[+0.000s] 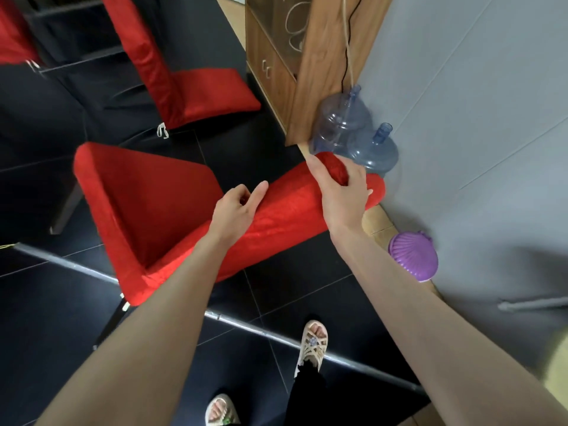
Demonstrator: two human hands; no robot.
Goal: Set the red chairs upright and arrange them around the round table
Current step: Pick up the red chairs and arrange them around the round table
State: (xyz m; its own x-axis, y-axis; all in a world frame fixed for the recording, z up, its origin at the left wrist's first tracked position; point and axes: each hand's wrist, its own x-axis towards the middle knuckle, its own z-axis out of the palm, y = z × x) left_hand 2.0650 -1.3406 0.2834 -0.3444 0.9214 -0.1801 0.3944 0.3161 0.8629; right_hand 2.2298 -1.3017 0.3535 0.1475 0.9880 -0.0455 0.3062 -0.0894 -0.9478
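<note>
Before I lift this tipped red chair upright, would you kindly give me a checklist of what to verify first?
1. Right hand grips the tipped chair at the backrest top: ok.
2. Left hand, curled on the backrest edge, holds firmly: cannot tell.
3. Room from the water bottles by the backrest top: not ok, very close.
4. Floor free underfoot: not ok, metal pole lies by the feet.
5. Upright chair stands apart: ok.
6. Round table located: cannot tell.
</note>
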